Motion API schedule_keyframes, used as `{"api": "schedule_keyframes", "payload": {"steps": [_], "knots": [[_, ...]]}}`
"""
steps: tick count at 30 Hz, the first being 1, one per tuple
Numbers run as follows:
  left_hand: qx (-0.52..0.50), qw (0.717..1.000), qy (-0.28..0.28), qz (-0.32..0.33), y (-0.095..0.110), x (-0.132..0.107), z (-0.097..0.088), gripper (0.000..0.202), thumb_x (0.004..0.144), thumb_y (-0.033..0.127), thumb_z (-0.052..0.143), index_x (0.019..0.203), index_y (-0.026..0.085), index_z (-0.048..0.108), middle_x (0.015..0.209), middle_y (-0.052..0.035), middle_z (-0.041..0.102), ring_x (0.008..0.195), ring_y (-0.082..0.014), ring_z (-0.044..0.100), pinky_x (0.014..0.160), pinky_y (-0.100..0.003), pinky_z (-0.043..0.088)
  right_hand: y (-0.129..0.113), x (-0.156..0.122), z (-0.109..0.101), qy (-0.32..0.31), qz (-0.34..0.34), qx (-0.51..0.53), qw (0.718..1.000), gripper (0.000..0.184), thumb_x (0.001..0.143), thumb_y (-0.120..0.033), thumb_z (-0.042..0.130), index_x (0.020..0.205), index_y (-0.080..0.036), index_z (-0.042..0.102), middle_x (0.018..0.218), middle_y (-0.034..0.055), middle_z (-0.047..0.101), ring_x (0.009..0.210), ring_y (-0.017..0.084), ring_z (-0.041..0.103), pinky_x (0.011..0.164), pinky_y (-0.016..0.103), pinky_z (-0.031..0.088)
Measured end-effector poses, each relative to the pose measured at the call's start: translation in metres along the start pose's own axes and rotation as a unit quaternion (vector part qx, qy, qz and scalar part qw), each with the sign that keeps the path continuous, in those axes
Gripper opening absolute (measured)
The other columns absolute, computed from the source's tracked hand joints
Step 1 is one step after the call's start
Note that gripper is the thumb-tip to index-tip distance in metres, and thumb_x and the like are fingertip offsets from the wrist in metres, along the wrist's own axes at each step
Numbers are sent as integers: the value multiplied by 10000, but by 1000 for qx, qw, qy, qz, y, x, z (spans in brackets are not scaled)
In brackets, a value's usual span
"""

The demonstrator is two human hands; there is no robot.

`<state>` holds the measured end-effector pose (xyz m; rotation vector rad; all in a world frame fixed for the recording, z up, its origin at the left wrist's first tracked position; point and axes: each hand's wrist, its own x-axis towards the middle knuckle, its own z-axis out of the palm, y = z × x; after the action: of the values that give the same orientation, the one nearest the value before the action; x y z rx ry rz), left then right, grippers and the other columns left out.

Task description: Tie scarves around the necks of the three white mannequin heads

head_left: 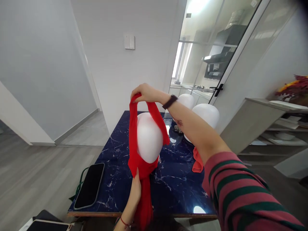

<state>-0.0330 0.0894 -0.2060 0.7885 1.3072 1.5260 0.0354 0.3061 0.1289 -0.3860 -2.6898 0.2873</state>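
A white mannequin head [149, 138] stands on a dark blue marbled table [175, 189]. Around its lower part runs a red scarf [144, 166], with one length hanging down over the table's near edge. Above the head, my right hand [145, 92] pinches the scarf and holds it up in a loop, from which a loose end drops along the head's right side. My left hand [136, 187] grips the scarf low at the front, its thumb on the cloth and its other fingers mostly hidden.
Two more white heads [205, 115] stand at the back right, partly behind my right arm. A coral cloth [197, 161] lies near them. At the left table edge is a phone [89, 186] beside a green cord [79, 186]. Shelves [271, 138] stand at right.
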Motion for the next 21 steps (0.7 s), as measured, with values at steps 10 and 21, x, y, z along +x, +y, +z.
{"api": "schedule_keyframes", "payload": {"steps": [10, 21], "knots": [[63, 996, -56, -21, 28, -13, 7, 479, 796, 543, 540, 925, 109, 695, 860, -62, 702, 958, -257, 584, 900, -341, 417, 102, -68, 68, -43, 436, 23, 899, 523, 819, -423, 460, 533, -11, 610, 717, 88, 636, 741, 102, 540, 671, 221, 347], [70, 996, -54, -9, 15, -5, 7, 438, 759, 446, 627, 1055, 127, 682, 1187, -138, 636, 1189, -288, 521, 1075, -429, 289, 19, -281, 122, -91, 401, 269, 871, 325, 757, -318, 593, 925, -50, 666, 720, 60, 664, 578, 70, 522, 551, 209, 333]]}}
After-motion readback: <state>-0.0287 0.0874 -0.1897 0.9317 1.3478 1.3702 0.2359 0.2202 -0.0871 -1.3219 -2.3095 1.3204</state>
